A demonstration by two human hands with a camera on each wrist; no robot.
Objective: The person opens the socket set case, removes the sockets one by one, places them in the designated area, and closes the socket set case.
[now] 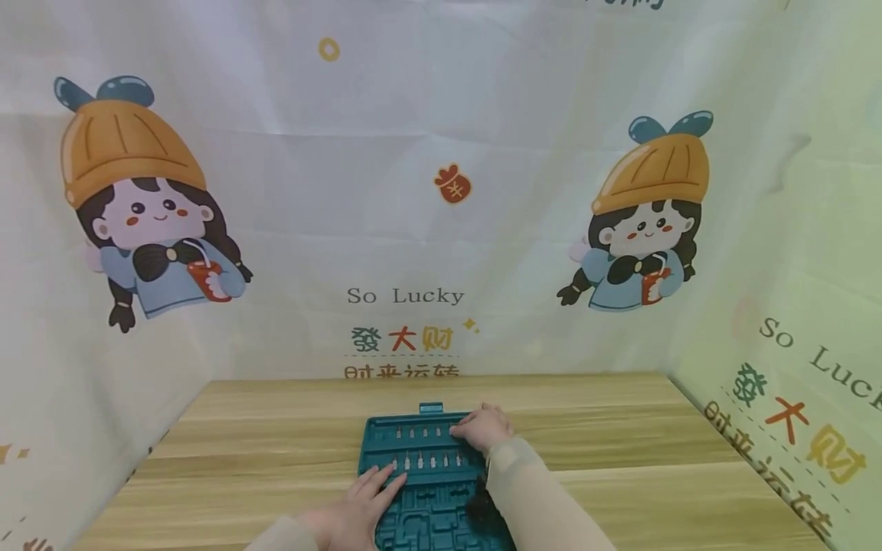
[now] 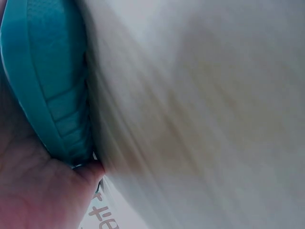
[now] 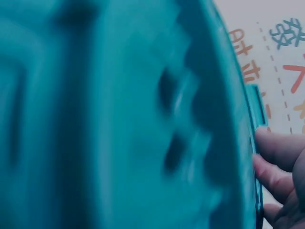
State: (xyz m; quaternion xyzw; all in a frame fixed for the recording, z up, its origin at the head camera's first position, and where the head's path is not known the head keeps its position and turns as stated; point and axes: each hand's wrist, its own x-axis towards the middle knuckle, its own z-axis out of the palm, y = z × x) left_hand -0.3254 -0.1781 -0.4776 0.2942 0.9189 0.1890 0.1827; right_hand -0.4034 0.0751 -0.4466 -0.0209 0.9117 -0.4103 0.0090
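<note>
A teal molded tool case (image 1: 427,490) lies on the table, its moulded slots facing up. Two rows of small metal bits (image 1: 420,461) stand in its far part. My left hand (image 1: 351,509) rests over the case's left rim with fingers spread. Seen from the left wrist, the palm (image 2: 43,195) lies against the ribbed outer side of the case. At the far right corner, my right hand (image 1: 488,427) grips the rim, thumb side beside the end of the far bit row. Fingertips (image 3: 269,171) touch the outer edge in the right wrist view; the thumb is hidden there.
The wooden table (image 1: 276,428) extends to both sides of the case. A latch (image 1: 431,408) sticks out from the far edge. Printed cloth (image 1: 331,229) hangs behind and along the sides. Under the right sleeve a dark object (image 1: 480,506) shows, its kind unclear.
</note>
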